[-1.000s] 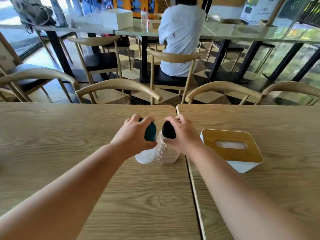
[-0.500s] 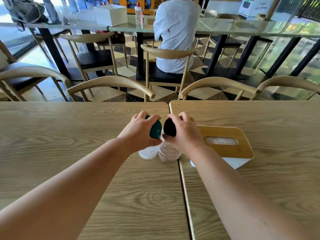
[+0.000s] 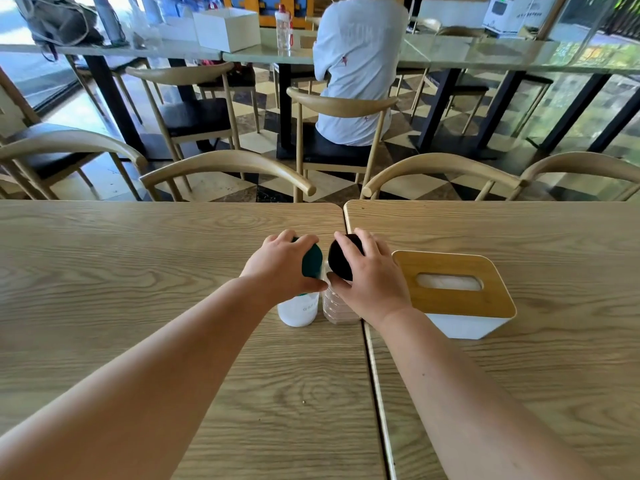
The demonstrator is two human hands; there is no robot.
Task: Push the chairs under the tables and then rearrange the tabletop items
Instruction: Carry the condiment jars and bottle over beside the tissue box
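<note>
Left hand is wrapped over the dark green cap of a white bottle, and the right hand is doing the same on the black cap of a clear ribbed bottle. Both grips come from above with fingers curled round the caps, which makes sense if you want to slide or lift two upright bottles together without tipping them.

The bottles stand side by side, nearly touching, right by the seam where the two wooden tables meet. My guess is they're being lined up as a pair at that centre line, so this is the tidy-the-tabletop half of the job.

Just right of the clear bottle sits a white tissue box with a wooden lid, on the right-hand table, square-ish to the edge. Looks like the bottles are being parked next to it as one neat cluster.

Past the far edge, the curved-back wooden chairs sit tucked close against the tables, so that part looks done on that side.

Further back, someone in a white shirt sits at another table, facing away.
</note>
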